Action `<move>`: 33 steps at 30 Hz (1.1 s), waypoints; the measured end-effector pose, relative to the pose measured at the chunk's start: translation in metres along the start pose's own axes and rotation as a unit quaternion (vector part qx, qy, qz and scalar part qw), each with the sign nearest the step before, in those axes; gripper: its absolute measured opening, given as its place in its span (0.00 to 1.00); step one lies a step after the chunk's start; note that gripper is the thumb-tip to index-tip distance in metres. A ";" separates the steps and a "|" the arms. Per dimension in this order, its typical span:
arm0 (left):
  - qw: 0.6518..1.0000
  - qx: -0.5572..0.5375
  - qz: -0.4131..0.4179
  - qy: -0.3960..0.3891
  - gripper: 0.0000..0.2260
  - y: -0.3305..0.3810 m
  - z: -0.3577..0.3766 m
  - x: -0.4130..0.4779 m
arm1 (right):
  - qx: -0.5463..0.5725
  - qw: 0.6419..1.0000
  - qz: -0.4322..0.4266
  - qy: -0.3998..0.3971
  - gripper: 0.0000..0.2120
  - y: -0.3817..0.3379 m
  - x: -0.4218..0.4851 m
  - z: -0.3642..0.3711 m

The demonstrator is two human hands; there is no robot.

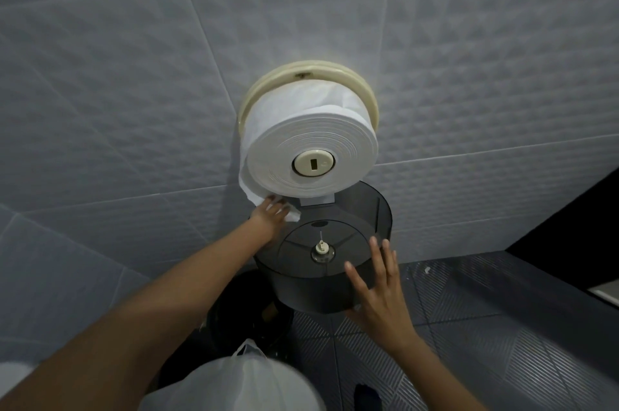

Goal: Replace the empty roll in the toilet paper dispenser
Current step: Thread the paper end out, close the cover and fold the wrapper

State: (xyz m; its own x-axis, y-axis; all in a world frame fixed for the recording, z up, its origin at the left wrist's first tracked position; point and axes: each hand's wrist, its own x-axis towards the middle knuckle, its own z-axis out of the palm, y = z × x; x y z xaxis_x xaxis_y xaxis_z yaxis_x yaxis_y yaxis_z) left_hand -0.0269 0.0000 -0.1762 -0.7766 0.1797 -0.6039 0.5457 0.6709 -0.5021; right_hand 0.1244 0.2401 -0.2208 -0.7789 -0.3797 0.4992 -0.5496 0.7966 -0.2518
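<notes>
Left fingers: the left hand (272,212) reaches under the roll, fingertips pinched on the loose paper tail (264,199); part of the tail is crumpled beside the knuckles.
Right fingers: the right hand (378,290) is spread wide, fingers apart, palm against the front edge of the hanging cover; it grips nothing.
Wall: pale grey tiles (134,109) with a raised diamond texture, thin grout lines running on a slant.
Floor: dark ribbed tiles (502,327) at lower right, with one small white scrap lying on them.
Room: a dark bin (241,310) stands below the dispenser, partly hidden by the left forearm; a white plastic bag (241,380) sits at the bottom edge of the view.
Roll: a full white toilet paper roll (311,145) sits on the cream back plate (365,88) fixed to the wall, a cream hub (313,164) with a dark slot at its centre.
Paper look: layers tightly wound on the face, outer sheet slightly wrinkled on top.
Cover: smoky translucent dispenser cover (335,243) swung down open below the roll, hinged just under it, a small lock pin at its middle.
</notes>
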 end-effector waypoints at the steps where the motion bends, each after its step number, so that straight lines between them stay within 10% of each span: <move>1: 1.000 0.015 0.007 -0.003 0.27 0.002 0.000 -0.002 | -0.001 1.000 0.000 0.000 0.45 0.001 0.000 -0.001; 12: 0.967 -0.238 0.090 -0.025 0.35 0.015 -0.005 -0.008 | 0.003 1.000 -0.007 -0.009 0.47 0.000 0.003 -0.004; 25: 0.999 0.016 0.037 0.031 0.32 -0.008 0.004 -0.012 | 0.002 1.000 -0.015 -0.004 0.47 -0.003 0.007 -0.006; 33: 0.997 -0.052 0.033 0.036 0.36 0.000 0.005 -0.010 | 0.000 1.000 -0.014 -0.003 0.47 -0.004 0.008 -0.008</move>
State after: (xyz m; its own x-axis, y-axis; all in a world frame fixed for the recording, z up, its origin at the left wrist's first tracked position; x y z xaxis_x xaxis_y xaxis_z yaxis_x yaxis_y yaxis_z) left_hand -0.0179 -0.0056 -0.1735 -0.7632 0.2750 -0.5847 0.5632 0.7267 -0.3934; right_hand 0.1227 0.2381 -0.2091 -0.7653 -0.4038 0.5013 -0.5707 0.7859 -0.2383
